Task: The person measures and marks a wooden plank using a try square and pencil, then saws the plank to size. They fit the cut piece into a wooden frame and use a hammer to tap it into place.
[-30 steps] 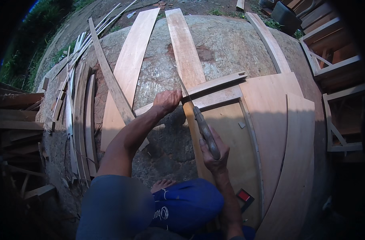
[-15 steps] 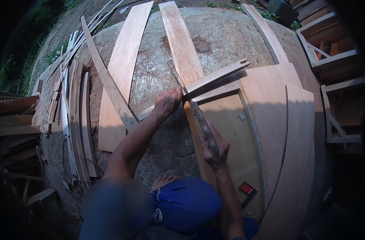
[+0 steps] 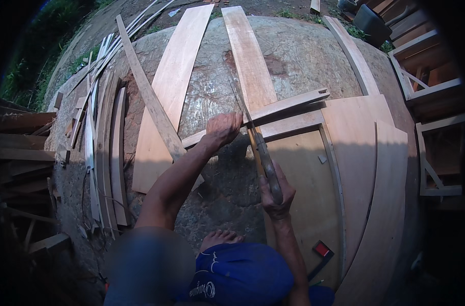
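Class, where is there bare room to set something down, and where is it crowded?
Free: open ground between the middle board and right plank; the shaded patch between left forearm and framed panel. Crowded: the strips at left, and where the saw crosses the batten beside the left hand.

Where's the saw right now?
In the head view, the saw is near the middle: its handle is in the grip of the right hand, and its blade crosses the wooden bar beside the left hand.
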Demonstrator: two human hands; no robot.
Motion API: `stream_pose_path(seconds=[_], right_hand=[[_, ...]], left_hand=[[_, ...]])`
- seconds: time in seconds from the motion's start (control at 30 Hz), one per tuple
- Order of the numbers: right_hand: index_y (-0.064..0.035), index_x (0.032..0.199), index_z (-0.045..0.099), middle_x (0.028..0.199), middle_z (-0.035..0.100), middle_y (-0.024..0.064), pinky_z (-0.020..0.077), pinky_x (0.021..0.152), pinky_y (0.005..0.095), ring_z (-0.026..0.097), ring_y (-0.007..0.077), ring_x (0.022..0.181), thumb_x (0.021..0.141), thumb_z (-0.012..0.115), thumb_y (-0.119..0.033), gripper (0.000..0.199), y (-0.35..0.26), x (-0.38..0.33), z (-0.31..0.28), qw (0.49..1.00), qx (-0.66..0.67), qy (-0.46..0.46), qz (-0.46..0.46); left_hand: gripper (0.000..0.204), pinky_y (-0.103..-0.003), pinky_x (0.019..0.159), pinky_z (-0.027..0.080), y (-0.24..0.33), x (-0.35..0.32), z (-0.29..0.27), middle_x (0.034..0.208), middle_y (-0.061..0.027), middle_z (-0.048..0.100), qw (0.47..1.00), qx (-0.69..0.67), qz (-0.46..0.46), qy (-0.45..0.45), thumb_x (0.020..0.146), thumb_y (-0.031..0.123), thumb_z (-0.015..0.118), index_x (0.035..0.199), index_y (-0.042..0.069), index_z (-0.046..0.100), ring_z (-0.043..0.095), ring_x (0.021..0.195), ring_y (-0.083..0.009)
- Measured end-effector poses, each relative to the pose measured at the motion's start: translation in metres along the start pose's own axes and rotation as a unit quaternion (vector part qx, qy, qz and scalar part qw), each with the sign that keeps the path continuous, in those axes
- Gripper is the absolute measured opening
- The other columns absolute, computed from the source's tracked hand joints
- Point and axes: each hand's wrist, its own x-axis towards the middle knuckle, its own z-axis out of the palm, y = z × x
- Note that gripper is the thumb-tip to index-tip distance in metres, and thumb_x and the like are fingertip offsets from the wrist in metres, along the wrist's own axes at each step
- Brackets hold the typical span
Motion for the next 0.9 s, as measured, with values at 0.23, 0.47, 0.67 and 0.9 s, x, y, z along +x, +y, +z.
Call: stream_pose_path(seconds=[0.23, 0.47, 0.67, 0.9], right_hand=[[0.0067, 0.135, 0.058, 0.109, 0.073, 0.0243, 0.0604, 0.075, 0.0376, 0.076, 0.0352, 0.092, 0.088, 0.075, -0.009, 0.052, 0.008, -0.001, -0.005, 0.995, -0.070, 0.050, -0.059], [0.0064, 0.136, 0.058, 0.108, 0.073, 0.0254, 0.0599, 0.074, 0.0386, 0.076, 0.0364, 0.093, 0.090, 0.073, -0.013, 0.051, 0.008, 0.016, -0.006, 0.995, -0.041, 0.096, 0.003], [0.0058, 0.136, 0.058, 0.106, 0.073, 0.0248, 0.0590, 0.074, 0.0380, 0.076, 0.0348, 0.092, 0.091, 0.072, -0.016, 0.052, 0.022, 0.015, -0.009, 0.987, -0.052, 0.146, 0.034], [0.0057, 0.136, 0.058, 0.104, 0.075, 0.0213, 0.0582, 0.074, 0.0373, 0.076, 0.0305, 0.087, 0.093, 0.070, -0.015, 0.050, 0.028, 0.038, -0.041, 0.971, -0.032, 0.213, 0.099]], left_hand=[[0.039, -0.054, 0.072, 0.057, 0.026, 0.034, -0.019, 0.092, -0.0227, 0.070, 0.993, -0.099, -0.045, -0.041, 0.106, 0.035, 0.039, 0.099, 0.003, 0.060, 0.070, 0.079, -0.0451], [0.044, -0.055, 0.077, 0.054, 0.047, 0.081, -0.032, 0.090, -0.0241, 0.069, 0.992, -0.112, -0.006, -0.058, 0.107, 0.037, 0.037, 0.096, 0.003, 0.062, 0.068, 0.086, -0.0454], [0.040, -0.053, 0.072, 0.056, 0.060, 0.106, 0.003, 0.087, -0.0227, 0.069, 0.990, -0.099, 0.072, -0.072, 0.107, 0.035, 0.039, 0.100, 0.003, 0.061, 0.069, 0.081, -0.0429], [0.045, -0.053, 0.073, 0.056, 0.116, 0.160, 0.014, 0.081, -0.0209, 0.070, 0.978, -0.152, 0.141, -0.029, 0.107, 0.039, 0.041, 0.092, 0.004, 0.065, 0.069, 0.080, -0.0432]])
